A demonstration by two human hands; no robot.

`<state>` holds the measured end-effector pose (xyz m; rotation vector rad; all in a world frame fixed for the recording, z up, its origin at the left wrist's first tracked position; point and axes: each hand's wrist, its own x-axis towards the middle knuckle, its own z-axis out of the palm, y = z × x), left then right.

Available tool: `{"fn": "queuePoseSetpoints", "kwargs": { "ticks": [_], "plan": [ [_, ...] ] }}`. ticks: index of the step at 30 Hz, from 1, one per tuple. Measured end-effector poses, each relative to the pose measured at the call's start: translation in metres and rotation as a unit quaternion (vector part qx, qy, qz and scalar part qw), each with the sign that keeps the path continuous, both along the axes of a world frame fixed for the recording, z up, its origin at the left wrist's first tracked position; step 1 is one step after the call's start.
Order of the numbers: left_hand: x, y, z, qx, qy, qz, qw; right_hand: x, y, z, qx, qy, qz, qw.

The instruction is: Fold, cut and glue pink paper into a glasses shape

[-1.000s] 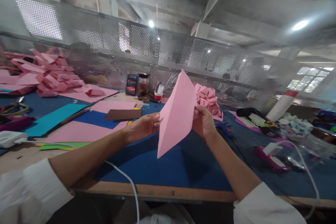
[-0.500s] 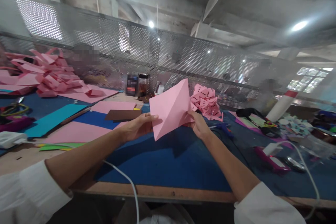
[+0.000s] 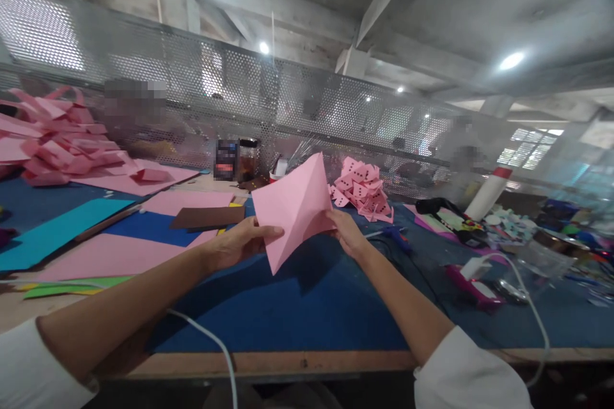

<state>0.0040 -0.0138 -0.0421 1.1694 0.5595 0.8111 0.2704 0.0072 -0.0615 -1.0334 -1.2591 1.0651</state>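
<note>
Between my two hands a pink sheet [image 3: 295, 208], paper or thin foam, is held up above the blue table mat [image 3: 307, 313]. A ridge runs across it from corner to corner, and its sides bend away from that line. My left hand [image 3: 240, 244] pinches the left edge, thumb on the near face. On the right edge, my right hand [image 3: 346, 231] grips with its fingers partly hidden behind the sheet. Behind and to the right lies a heap of pink pieces with black dots [image 3: 362, 188].
Large pink strips [image 3: 67, 140] are piled at the left, near a teal sheet [image 3: 62, 230] and a brown strip [image 3: 206, 216]. A blue glue gun [image 3: 397, 238] lies right of my hands. A white cable [image 3: 211, 335] crosses the front edge. Perforated metal panels [image 3: 307, 102] stand behind.
The view has turned slightly to the right, so everything appears farther left. Both hands keep hold of the pink sheet, which looks a little more bowed along its lower edge.
</note>
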Motion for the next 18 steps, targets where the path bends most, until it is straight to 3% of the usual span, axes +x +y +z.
{"fn": "queuePoseSetpoints", "kwargs": {
  "ticks": [4, 5, 8, 15, 18],
  "plan": [
    [-0.003, 0.006, 0.005, 0.027, -0.021, 0.047, 0.998, 0.016, 0.011, 0.010, 0.067, -0.200, -0.056, 0.976],
    [-0.004, 0.007, 0.007, 0.034, -0.029, 0.059, 0.997, 0.021, 0.014, 0.014, 0.072, -0.304, -0.084, 0.946],
    [-0.006, 0.007, 0.012, 0.049, -0.046, 0.095, 0.993, 0.029, 0.023, 0.023, 0.062, -0.441, -0.106, 0.889],
    [-0.007, 0.002, 0.018, 0.026, -0.034, 0.120, 0.992, 0.010, 0.040, 0.019, -0.005, -0.632, -0.079, 0.771],
    [-0.007, 0.003, 0.016, 0.022, -0.045, 0.110, 0.993, 0.002, 0.050, 0.019, -0.025, -0.668, -0.073, 0.740]
  ]
}}
